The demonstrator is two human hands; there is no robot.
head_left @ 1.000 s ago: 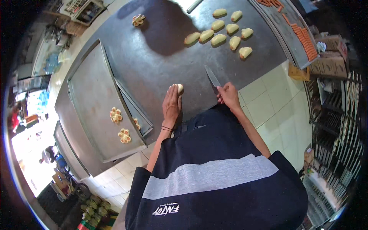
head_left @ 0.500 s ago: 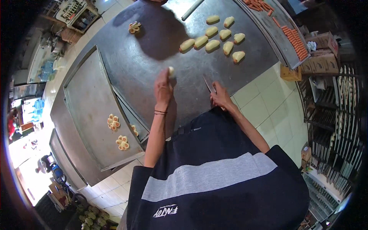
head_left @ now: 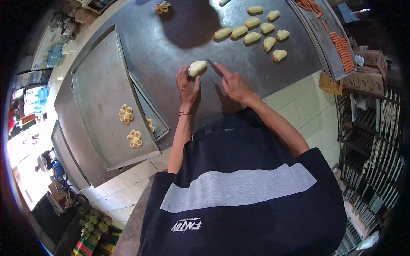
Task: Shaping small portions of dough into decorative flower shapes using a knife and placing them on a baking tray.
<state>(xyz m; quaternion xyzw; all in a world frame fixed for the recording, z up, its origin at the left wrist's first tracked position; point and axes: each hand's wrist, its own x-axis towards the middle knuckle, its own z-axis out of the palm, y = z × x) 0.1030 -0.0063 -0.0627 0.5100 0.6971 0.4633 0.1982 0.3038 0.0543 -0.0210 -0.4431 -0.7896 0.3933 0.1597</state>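
One smooth, oval dough roll (head_left: 197,68), left hand (head_left: 187,88) clasping it; right hand (head_left: 236,87) gripping slim metal knife (head_left: 214,67).

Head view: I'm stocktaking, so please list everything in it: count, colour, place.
Table: one, grey, centre
Trays: at least three, grey, left and right
Rolls: eleven, pale yellow, ten upper right, one centre
Pastries: four visible, cream and orange, three left, one top
Sausages: many, orange, right tray
Knife: one, grey, centre
Rod: one, grey, top
Boxes: several, brown, right
Crate: one, yellowish, right
Rack: one, dark, far right
Tiles: many, pale, floor
Shirt: one, black and grey, bottom
Left grip: one, bare, holding a roll
Right grip: one, bare, holding the knife
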